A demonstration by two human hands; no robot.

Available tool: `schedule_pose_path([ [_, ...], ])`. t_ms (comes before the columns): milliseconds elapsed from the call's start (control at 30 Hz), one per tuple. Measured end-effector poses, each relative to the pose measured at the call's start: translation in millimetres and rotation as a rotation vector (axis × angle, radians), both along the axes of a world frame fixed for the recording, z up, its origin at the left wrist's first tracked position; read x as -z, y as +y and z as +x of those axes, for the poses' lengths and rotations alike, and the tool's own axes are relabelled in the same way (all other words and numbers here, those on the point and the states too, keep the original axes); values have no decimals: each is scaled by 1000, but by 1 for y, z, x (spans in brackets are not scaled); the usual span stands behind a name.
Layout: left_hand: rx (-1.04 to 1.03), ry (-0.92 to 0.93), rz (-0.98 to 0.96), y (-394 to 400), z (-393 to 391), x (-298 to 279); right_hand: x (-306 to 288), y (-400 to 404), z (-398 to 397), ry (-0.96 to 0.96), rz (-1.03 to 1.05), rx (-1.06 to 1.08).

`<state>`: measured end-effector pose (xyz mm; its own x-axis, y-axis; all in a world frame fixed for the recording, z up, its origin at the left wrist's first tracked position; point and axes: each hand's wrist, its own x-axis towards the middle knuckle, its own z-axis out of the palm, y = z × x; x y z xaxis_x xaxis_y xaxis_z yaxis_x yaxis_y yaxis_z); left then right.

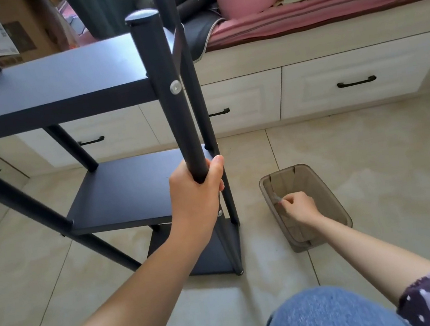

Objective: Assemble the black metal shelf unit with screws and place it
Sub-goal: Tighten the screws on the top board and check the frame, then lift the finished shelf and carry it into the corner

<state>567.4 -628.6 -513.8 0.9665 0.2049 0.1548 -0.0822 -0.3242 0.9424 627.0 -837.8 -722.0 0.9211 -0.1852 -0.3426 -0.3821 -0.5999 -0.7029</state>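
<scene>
The black metal shelf unit [116, 190] is seen standing on the tiled floor [379, 163] from ten to seven o'clock of the view, three tiers showing, with a silver screw [175, 87] already seated in the near post [169, 99] at the top tier. That post is clamped by the left hand [197, 194], fingers and thumb wrapped around it between the top and middle tiers. At about four o'clock the right hand [298, 207] is reached into a small translucent brown bin [304, 204], its fingertips closed in a pinch on a small silvery piece [277, 197], probably a screw or a tool, though it is too blurred to be told. The step in hand is judged to be the fetching of hardware for another joint. It would be done well if the post were kept steady and upright by the left hand, so that the holes stay lined up, and if the piece were lifted straight out over the bin's rim and not dragged against it. Open floor is left between the unit and the bin, at six o'clock, for the right hand's path. Room is tighter from twelve to two o'clock, where the drawer fronts [350, 77] of a low cabinet stand just behind the unit, and the person's knee [327, 314] crowds the five o'clock edge.
</scene>
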Motion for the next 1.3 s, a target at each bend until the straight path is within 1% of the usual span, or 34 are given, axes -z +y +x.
schedule_pose_path([
  [167, 1, 9, -7, -1, 1, 1, 3, -20, 5, 115, -117, 56],
  [367, 6, 39, -24, -2, 1, 1, -5, -33, 10, 195, -112, 8],
  [500, 1, 65, -28, 0, 2, 1, -13, -41, 3, 206, -97, 1],
  [600, 24, 94, 36, 3, 1, 1, -31, -44, -5, 184, -89, -33],
  [700, 119, 153, 153, 13, -2, -2, -63, -42, -13, 142, -55, -78],
  [767, 173, 187, 167, 23, -5, -10, -90, -35, -17, 81, -17, -100],
  [867, 169, 181, 140, 43, -10, -25, -137, -16, -22, 15, 95, -106],
  [1000, 64, 153, 29, 69, -20, -51, -209, 19, -32, -51, 179, -184],
  [1133, -80, 98, 19, 106, -28, -84, -267, 50, -42, -124, 252, -244],
  [1233, -199, 14, 123, 135, -38, -111, -303, 71, -49, -147, 311, -249],
  [1300, -257, -60, 156, 154, -45, -128, -325, 83, -53, -159, 370, -239],
])
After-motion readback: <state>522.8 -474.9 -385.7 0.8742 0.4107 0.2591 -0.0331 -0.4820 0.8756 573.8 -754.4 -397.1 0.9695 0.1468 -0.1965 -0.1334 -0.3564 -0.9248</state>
